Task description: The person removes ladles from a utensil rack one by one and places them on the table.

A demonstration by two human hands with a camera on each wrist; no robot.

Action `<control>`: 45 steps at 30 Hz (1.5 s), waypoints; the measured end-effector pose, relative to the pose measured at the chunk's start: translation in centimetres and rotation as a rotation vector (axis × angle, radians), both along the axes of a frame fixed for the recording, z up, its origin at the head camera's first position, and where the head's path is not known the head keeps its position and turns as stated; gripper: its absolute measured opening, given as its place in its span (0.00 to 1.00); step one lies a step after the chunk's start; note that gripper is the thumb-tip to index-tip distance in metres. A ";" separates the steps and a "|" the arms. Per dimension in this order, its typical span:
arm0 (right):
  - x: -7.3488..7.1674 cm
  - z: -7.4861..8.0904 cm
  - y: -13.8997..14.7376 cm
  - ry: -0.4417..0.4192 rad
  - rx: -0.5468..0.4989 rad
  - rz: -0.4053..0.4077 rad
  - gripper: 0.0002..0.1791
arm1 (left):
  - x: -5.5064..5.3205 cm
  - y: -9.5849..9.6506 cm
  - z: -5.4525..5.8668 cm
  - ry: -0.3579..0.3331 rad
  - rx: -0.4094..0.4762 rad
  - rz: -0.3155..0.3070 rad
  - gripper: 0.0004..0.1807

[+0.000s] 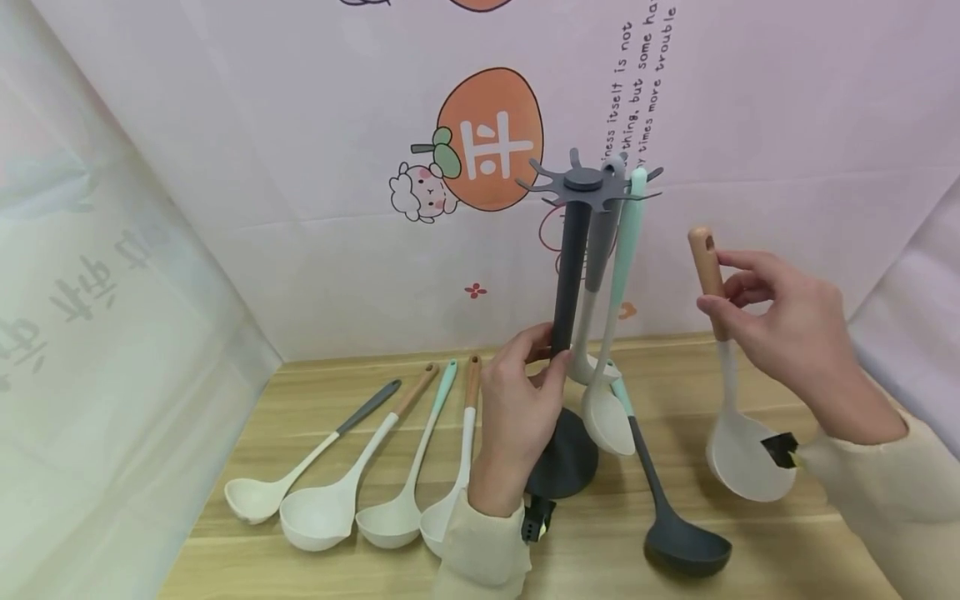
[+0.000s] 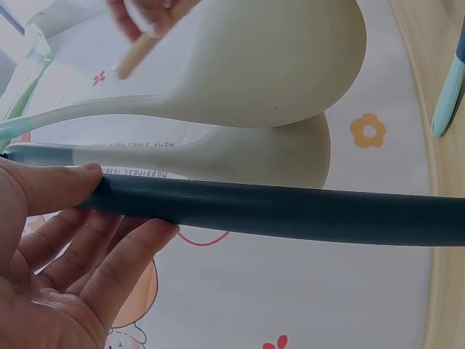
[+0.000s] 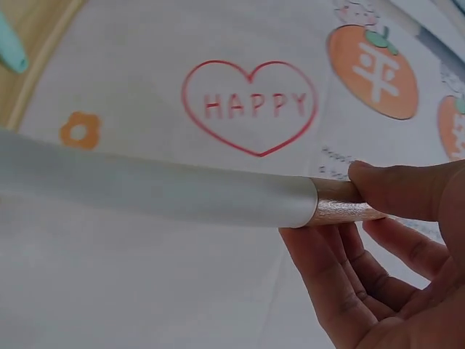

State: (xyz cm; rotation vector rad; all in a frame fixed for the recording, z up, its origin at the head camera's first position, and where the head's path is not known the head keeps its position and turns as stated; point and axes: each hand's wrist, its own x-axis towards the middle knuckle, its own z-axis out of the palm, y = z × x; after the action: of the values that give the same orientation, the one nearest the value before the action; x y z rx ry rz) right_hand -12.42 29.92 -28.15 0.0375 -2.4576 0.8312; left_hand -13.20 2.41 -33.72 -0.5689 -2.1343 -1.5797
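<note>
My left hand (image 1: 522, 400) grips the dark post of a utensil stand (image 1: 572, 275), which has a hooked top and a round base. Two ladles hang from its hooks: a mint-handled ladle (image 1: 609, 417) and, behind it, a grey-handled ladle (image 1: 597, 250). To the right, my right hand (image 1: 787, 325) pinches the wooden handle of a white ladle (image 1: 750, 458), held upright with its bowl down, apart from the stand. The right wrist view shows thumb and fingers on that wooden handle (image 3: 338, 202). In the left wrist view, the post (image 2: 290, 211) lies between thumb and fingers.
Several ladles lie left of the stand: a grey-handled one (image 1: 255, 500), a wooden-handled one (image 1: 318, 517), a mint-handled one (image 1: 390, 523) and another wooden-handled one (image 1: 435, 525), partly behind my left arm. Right of the base lies a dark ladle (image 1: 686, 546) with a mint handle end. A printed cloth (image 1: 337, 275) hangs behind the table.
</note>
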 end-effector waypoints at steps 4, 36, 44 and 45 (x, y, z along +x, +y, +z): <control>-1.2 -0.7 1.0 -0.202 0.032 -0.017 0.33 | -0.1 0.0 0.0 0.003 0.003 -0.006 0.16; -6.2 -9.2 5.2 -0.708 0.208 0.171 0.32 | 0.3 0.0 0.1 -0.013 -0.005 -0.029 0.17; -6.6 -11.9 4.9 -0.669 0.262 0.196 0.14 | 0.3 0.2 0.0 0.006 -0.002 -0.038 0.18; -6.7 -12.3 4.8 -0.670 0.280 0.194 0.15 | 0.3 0.2 0.0 0.004 -0.002 -0.039 0.17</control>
State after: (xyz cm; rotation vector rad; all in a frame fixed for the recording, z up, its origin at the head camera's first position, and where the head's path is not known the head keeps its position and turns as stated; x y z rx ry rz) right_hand -19.12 34.73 -40.44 0.1167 -3.2339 0.6357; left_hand -12.92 2.64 -33.70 -0.6174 -2.1341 -1.5964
